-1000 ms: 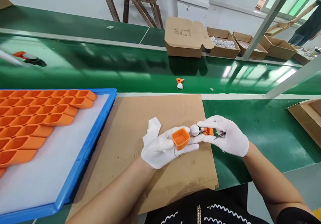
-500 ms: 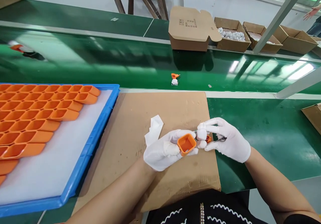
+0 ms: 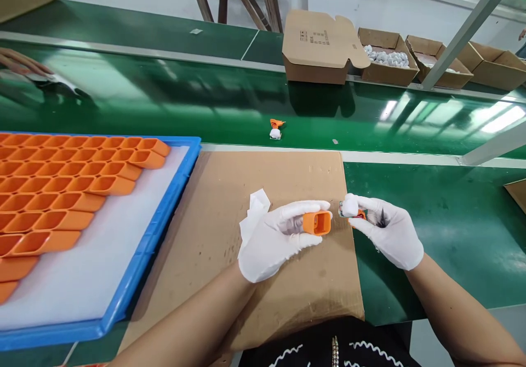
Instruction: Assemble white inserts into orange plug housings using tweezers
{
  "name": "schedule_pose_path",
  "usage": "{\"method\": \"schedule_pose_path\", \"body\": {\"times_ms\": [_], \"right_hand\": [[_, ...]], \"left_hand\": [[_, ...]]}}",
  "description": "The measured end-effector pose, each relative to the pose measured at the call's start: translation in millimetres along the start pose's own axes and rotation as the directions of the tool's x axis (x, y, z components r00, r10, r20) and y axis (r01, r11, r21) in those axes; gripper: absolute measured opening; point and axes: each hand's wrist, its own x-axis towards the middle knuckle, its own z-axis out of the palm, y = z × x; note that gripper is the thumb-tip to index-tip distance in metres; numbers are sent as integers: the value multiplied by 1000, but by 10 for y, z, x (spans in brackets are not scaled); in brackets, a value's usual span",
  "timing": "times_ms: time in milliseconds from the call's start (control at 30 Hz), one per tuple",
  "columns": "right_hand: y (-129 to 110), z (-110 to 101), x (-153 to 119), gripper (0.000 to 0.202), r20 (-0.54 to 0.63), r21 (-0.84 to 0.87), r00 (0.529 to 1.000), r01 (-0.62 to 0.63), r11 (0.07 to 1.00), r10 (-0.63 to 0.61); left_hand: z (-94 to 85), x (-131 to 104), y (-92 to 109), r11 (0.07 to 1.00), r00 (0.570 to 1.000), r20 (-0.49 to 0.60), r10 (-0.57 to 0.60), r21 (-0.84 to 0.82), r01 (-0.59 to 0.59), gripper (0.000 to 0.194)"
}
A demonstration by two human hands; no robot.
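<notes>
On the cardboard sheet [image 3: 230,235] that covers the near part of the table, the left hand [image 3: 275,241] has its grip closed round a small orange cup [image 3: 317,223], turned on its side so that its open mouth faces right. At the sheet's right edge the right hand [image 3: 388,233] grasps a small white-and-orange part [image 3: 350,208] between thumb and fingers, with a thin dark tool [image 3: 381,217] tucked in the same hand; what kind of tool it is cannot be made out. Cup and part are near each other but apart, with a gap between them, so the two look not yet joined. A white scrap [image 3: 255,213] lies on the sheet just left of the left hand. Left of the sheet a blue tray [image 3: 164,219] holds rows of orange cups [image 3: 69,186] packed close; they fill its far left portion while its white liner shows bare nearer the sheet. Beyond the sheet, on the green belt [image 3: 184,104], lies one white-and-orange piece [image 3: 275,128], seemingly of the same make, judging by its colours
</notes>
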Motion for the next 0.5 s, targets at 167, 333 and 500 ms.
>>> {"method": "schedule_pose_path", "body": {"times_ms": [167, 333, 500], "right_hand": [[-26, 30, 31, 32, 71, 97, 997, -46, 994, 39], [17, 27, 41, 29, -46, -36, 999, 16, 999, -18], [12, 53, -18, 33, -100, -145, 977, 172, 974, -188]], "left_hand": [[16, -23, 13, 997, 997, -66, 49, 71, -44, 44], [-4, -20, 43, 985, 994, -90, 64, 166, -49, 42], [-10, -25, 29, 967, 990, -111, 89, 249, -59, 42]]}}
